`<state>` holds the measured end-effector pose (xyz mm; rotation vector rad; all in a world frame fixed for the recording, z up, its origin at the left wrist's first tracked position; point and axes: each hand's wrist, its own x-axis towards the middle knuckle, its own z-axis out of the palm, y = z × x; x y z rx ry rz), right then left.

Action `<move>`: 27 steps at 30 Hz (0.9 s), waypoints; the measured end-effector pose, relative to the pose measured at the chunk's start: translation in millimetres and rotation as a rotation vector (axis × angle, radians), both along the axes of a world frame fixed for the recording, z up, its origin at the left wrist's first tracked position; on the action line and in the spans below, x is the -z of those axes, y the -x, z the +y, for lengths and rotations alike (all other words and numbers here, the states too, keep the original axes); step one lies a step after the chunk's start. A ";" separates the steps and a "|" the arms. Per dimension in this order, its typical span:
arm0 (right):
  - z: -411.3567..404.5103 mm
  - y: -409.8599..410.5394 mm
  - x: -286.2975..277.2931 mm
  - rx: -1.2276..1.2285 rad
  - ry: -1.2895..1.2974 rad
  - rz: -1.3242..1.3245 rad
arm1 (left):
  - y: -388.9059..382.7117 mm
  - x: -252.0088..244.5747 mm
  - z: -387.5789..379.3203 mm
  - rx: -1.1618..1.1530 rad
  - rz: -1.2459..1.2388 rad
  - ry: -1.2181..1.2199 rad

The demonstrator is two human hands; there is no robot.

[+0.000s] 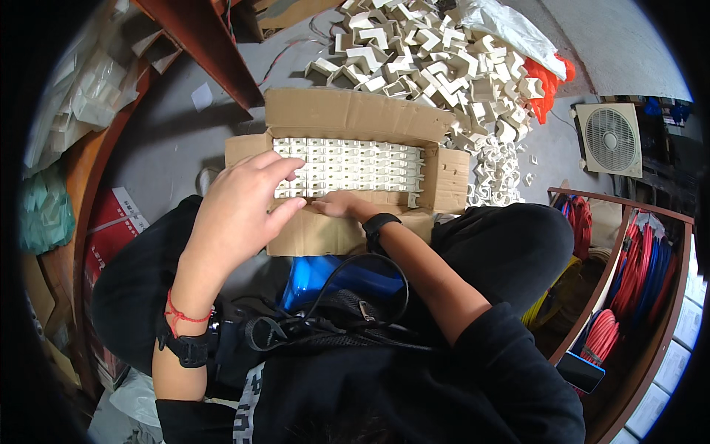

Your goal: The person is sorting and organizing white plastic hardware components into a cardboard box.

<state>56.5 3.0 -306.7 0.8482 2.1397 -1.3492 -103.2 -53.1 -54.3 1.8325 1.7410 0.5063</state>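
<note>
An open cardboard box (355,115) stands on the floor before me, between my legs. Neat rows of small white plastic clip-like fittings (349,166) fill most of it, and one fitting (414,200) sits apart at the front right of the rows. My left hand (244,194) is over the box's left end, thumb and fingers apart, with nothing seen between them. Reaching in over the near flap, my right hand (335,204) lies beside the front row at the left. Its fingertips are partly hidden, so a grip cannot be made out.
Beyond the box lies a large heap of white plastic trunking corner pieces (421,55), with smaller white fittings (496,172) at its right. A box fan (610,139) stands farther right. Coiled cables (638,266) fill a wooden rack; a phone (580,372) rests there. A red carton (111,222) is left.
</note>
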 end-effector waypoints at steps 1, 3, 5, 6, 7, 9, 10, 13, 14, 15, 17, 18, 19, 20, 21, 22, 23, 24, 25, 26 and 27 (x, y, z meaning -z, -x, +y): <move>-0.1 0.1 -8.0 0.024 0.012 0.005 | -2.1 -1.3 1.1 0.006 0.001 -0.008; 6.8 -4.8 -32.0 0.043 0.046 0.004 | -8.9 -6.4 7.7 0.028 0.014 -0.022; 14.7 -17.5 -42.1 0.129 0.059 -0.012 | -21.3 -15.5 19.9 0.056 -0.015 -0.034; 22.8 -29.1 -42.6 0.139 -0.011 -0.006 | -31.6 -23.4 28.4 0.081 -0.040 -0.038; 30.2 -38.8 -46.4 0.200 -0.026 0.006 | -41.8 -26.1 34.7 0.107 -0.045 -0.061; 41.6 -64.6 -60.6 0.324 0.074 0.055 | -60.8 -26.0 46.7 0.154 -0.076 -0.071; 51.8 -80.3 -68.0 0.356 0.049 0.059 | -73.4 -28.3 53.6 0.169 -0.081 -0.163; 80.5 -140.3 -90.3 0.500 -0.064 0.229 | -118.0 -53.4 73.7 0.129 -0.059 0.087; 94.3 -163.1 -95.7 0.616 -0.224 0.298 | -130.9 -53.5 80.1 0.124 -0.073 0.105; 110.7 -202.2 -93.3 0.742 -0.400 0.347 | -149.8 -51.6 89.9 0.177 -0.081 0.085; 134.8 -278.5 -85.6 1.158 -0.456 0.331 | -181.6 -48.2 106.0 0.261 -0.070 0.125; 135.2 -290.4 -95.2 1.198 -0.554 0.319 | -183.2 -43.1 106.4 0.239 -0.116 0.151; 136.2 -322.6 -104.9 1.251 -0.677 0.278 | -192.5 -33.9 114.1 0.268 -0.170 0.173; 133.6 -352.7 -110.2 1.346 -0.676 0.199 | -203.9 -22.7 120.9 0.314 -0.211 0.096; 131.8 -374.7 -113.6 1.435 -0.663 0.138 | -211.9 -22.7 125.8 0.348 -0.240 0.016; 129.9 -397.5 -113.5 1.521 -0.677 -0.015 | -222.5 -24.4 135.5 0.360 -0.222 0.142; 128.5 -416.6 -111.3 1.603 -0.681 -0.171 | -236.1 -21.4 144.8 0.324 -0.229 0.201; 127.5 -431.5 -108.8 1.599 -0.608 -0.231 | -247.8 -15.8 155.0 0.302 -0.246 0.260; 127.1 -446.8 -102.2 1.598 -0.536 -0.292 | -261.8 -8.8 168.4 0.284 -0.263 0.319; 127.5 -458.1 -90.1 1.612 -0.578 -0.258 | -277.1 -2.1 182.9 0.300 -0.281 0.335; 128.2 -464.0 -87.6 1.533 -0.561 -0.237 | -292.4 6.4 196.3 0.313 -0.265 0.340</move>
